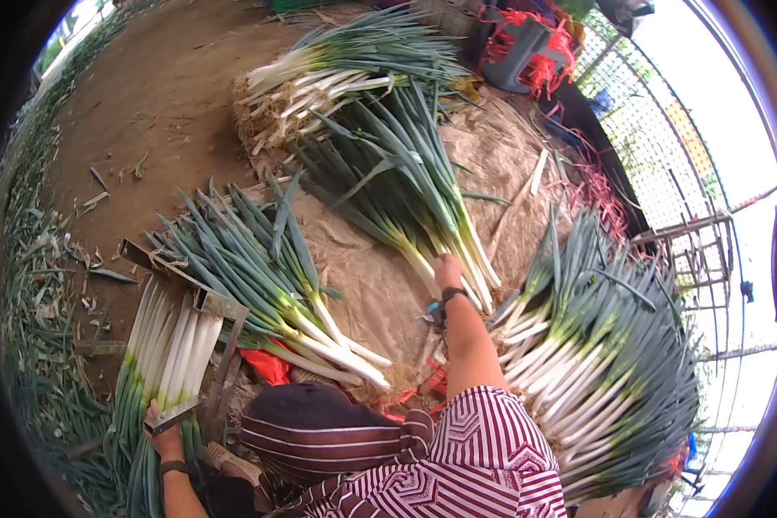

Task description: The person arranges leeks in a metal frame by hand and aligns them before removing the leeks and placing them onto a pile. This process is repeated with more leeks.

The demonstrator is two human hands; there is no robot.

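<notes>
At the lower left, my left hand (166, 436) is at a bundle of long leeks (177, 350) lying in a metal frame (220, 304), its fingers partly hidden by a metal bar. My right hand (447, 272) reaches forward and is closed around the white stalk of a leek (432, 216) in the middle pile, whose green leaves point away from me. Between my hands lies another small pile of leeks (276, 293), its white ends toward me. A dark band is on each wrist.
A large pile of leeks (604, 363) lies at the right, another (319, 86) at the top. Brown sheeting (345, 268) covers the ground. Red plastic strips (552, 69) hang around a grey holder at the top right. Wire mesh (656, 129) stands at the right; cut leaves litter the left.
</notes>
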